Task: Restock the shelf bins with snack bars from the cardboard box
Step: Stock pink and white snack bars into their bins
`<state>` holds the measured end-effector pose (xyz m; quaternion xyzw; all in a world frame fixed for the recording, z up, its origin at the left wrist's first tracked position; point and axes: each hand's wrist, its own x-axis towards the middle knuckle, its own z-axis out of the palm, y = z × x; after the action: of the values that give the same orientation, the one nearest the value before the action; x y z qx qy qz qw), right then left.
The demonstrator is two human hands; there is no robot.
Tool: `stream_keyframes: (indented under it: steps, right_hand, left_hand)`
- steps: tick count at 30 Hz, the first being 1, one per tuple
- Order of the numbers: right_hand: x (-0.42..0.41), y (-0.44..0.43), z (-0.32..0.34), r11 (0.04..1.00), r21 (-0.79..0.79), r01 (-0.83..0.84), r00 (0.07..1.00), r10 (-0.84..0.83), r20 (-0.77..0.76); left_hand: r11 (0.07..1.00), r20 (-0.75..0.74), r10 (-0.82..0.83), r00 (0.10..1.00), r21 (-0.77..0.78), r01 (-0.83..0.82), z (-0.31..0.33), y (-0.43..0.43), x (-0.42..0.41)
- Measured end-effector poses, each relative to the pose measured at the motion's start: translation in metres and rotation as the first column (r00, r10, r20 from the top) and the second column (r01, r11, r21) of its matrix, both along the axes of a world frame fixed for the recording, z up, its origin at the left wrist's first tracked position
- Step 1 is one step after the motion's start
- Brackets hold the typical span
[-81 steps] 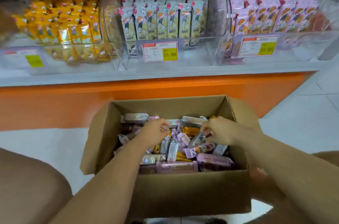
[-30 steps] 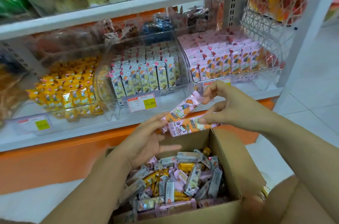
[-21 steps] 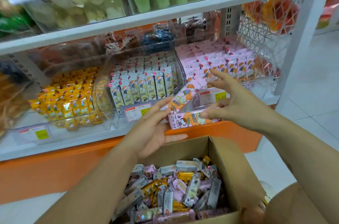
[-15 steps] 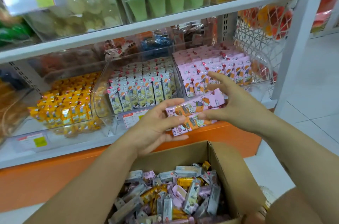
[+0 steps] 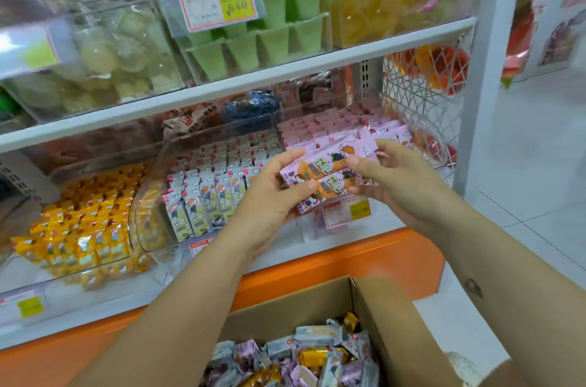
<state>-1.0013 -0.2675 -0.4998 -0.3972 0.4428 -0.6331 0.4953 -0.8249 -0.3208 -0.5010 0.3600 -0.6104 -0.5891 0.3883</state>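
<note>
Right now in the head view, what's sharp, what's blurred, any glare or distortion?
Head view: pink bars fairly sharp; upper price tag and upper-left bin smeared; glare on the clear bin front; shelf edge tilts and bows, wide-angle; floor at right washed out.

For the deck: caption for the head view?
Left hand and right hand hold pink snack bars before the pink-bar bin, cardboard box below.
</note>
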Motion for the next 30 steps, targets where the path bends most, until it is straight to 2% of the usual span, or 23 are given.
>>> stream_keyframes:
  steps: [2,4,6,7,9,11,13,15,17,19,23,27,30]
  right_hand:
    - [-0.008,-0.011,0.007,0.997,-0.074,-0.005,0.997,-0.001,-0.071]
    - [-0.020,-0.020,0.015,0.989,-0.139,0.043,0.978,-0.070,-0.197]
    - [-0.033,-0.028,0.021,0.969,-0.208,0.135,0.886,-0.212,-0.412]
    - [-0.038,-0.032,0.022,0.955,-0.235,0.179,0.791,-0.282,-0.544]
    - [-0.045,-0.041,0.024,0.951,-0.222,0.216,0.524,-0.305,-0.795]
    - [-0.047,-0.053,0.019,0.972,-0.109,0.209,0.313,-0.173,-0.934]
    - [-0.044,-0.065,0.009,0.988,0.020,0.151,0.206,-0.011,-0.978]
    - [-0.038,-0.076,-0.004,0.990,0.115,0.079,0.189,0.098,-0.977]
    - [-0.034,-0.087,-0.017,0.988,0.145,0.054,0.215,0.130,-0.968]
    - [-0.031,-0.094,-0.026,0.992,0.088,0.095,0.245,0.062,-0.968]
    - [-0.029,-0.100,-0.037,0.977,-0.067,0.202,0.209,-0.110,-0.972]
    - [-0.031,-0.096,-0.036,0.992,-0.010,0.122,0.243,-0.040,-0.969]
    - [-0.033,-0.089,-0.032,0.993,-0.040,0.107,0.232,-0.064,-0.971]
  left_hand:
    - [0.992,0.075,0.015,0.997,-0.130,-0.005,0.007,-0.013,-0.006]
    - [0.958,0.155,0.064,0.986,-0.287,-0.017,0.012,-0.026,-0.008]
    - [0.904,0.233,0.177,0.956,-0.422,-0.064,0.011,-0.039,-0.006]
    - [0.872,0.290,0.249,0.924,-0.483,-0.083,0.008,-0.044,-0.003]
    - [0.836,0.407,0.331,0.851,-0.544,-0.065,0.000,-0.053,0.003]
    - [0.843,0.492,0.314,0.812,-0.537,-0.001,-0.010,-0.057,0.006]
    - [0.850,0.501,0.282,0.818,-0.525,0.028,-0.017,-0.058,0.005]
    - [0.862,0.466,0.272,0.842,-0.508,0.003,-0.021,-0.058,0.005]
    - [0.865,0.455,0.276,0.847,-0.502,-0.013,-0.026,-0.058,0.006]
    - [0.863,0.444,0.278,0.852,-0.505,-0.019,-0.029,-0.059,0.008]
    - [0.876,0.423,0.256,0.869,-0.481,-0.024,-0.031,-0.060,0.008]
    - [0.858,0.433,0.286,0.855,-0.514,-0.026,-0.031,-0.055,0.008]
    - [0.829,0.462,0.334,0.821,-0.559,-0.023,-0.030,-0.051,0.007]
